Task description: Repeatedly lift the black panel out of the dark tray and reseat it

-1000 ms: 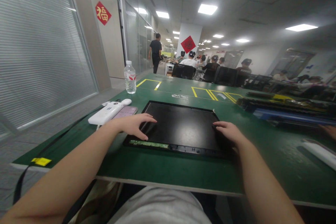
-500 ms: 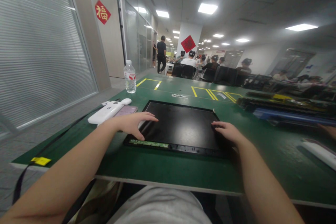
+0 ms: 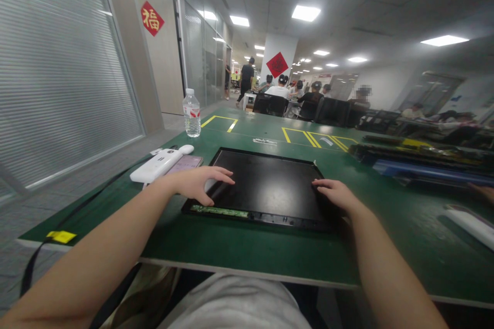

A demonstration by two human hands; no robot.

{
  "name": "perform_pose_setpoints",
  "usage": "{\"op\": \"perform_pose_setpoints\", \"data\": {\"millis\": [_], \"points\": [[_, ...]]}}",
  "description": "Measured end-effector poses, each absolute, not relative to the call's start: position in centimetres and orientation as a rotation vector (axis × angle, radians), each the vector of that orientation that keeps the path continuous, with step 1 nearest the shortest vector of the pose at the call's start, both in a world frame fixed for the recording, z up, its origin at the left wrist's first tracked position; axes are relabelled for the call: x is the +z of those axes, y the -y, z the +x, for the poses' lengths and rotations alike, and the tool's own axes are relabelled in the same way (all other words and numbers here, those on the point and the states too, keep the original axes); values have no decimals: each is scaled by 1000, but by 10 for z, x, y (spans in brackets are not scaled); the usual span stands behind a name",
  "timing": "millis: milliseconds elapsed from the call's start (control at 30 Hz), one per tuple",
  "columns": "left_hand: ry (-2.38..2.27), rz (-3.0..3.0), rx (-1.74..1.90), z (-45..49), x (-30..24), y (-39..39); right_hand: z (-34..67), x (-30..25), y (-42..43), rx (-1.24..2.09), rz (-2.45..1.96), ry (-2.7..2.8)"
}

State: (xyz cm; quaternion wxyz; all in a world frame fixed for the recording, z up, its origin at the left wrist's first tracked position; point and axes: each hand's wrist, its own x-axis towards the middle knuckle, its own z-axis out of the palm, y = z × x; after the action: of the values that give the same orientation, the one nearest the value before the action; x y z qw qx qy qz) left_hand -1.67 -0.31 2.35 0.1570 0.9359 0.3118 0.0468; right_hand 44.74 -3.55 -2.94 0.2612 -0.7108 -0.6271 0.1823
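A black display panel (image 3: 266, 182) in a dark frame lies flat on the green table, with a narrow green circuit board (image 3: 219, 211) along the left part of its near edge. My left hand (image 3: 203, 183) rests at the panel's left side, thumb and fingers spread apart. The thumb tip is by the near left corner, and the other fingers reach over the dark surface. At the opposite side, my right hand (image 3: 335, 193) lies with outstretched fingers on the right edge; its thumb is hidden.
Left of the panel are a white device (image 3: 156, 165), a phone (image 3: 186, 164) and a water bottle (image 3: 192, 115). Behind it lies a small pale strip (image 3: 264, 141). Stacked dark panels (image 3: 420, 154) and another person's hand (image 3: 484, 193) are at right. People sit farther back.
My left hand's fingers have shifted very slightly; my right hand and the panel look unmoved. In the background, a walking person has moved to the right.
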Motion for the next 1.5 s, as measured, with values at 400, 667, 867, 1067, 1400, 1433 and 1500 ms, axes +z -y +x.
{"op": "perform_pose_setpoints", "data": {"millis": [400,667,867,1067,1400,1433,1500], "points": [[-888,2697,135,-16,22,2,450,-34,33,494,-1909,1699],[-918,2691,99,-15,21,3,448,-32,35,477,-1924,1690],[-1012,2656,133,-21,19,0,448,-31,35,478,-1928,1690],[-1087,2602,80,-26,18,0,449,-32,34,482,-1919,1692],[-974,2634,153,-24,19,0,451,-33,32,445,-1916,1729],[-970,2638,157,-24,20,0,451,-33,32,446,-1918,1726],[-974,2642,160,-24,19,0,450,-33,33,451,-1921,1718]]}}
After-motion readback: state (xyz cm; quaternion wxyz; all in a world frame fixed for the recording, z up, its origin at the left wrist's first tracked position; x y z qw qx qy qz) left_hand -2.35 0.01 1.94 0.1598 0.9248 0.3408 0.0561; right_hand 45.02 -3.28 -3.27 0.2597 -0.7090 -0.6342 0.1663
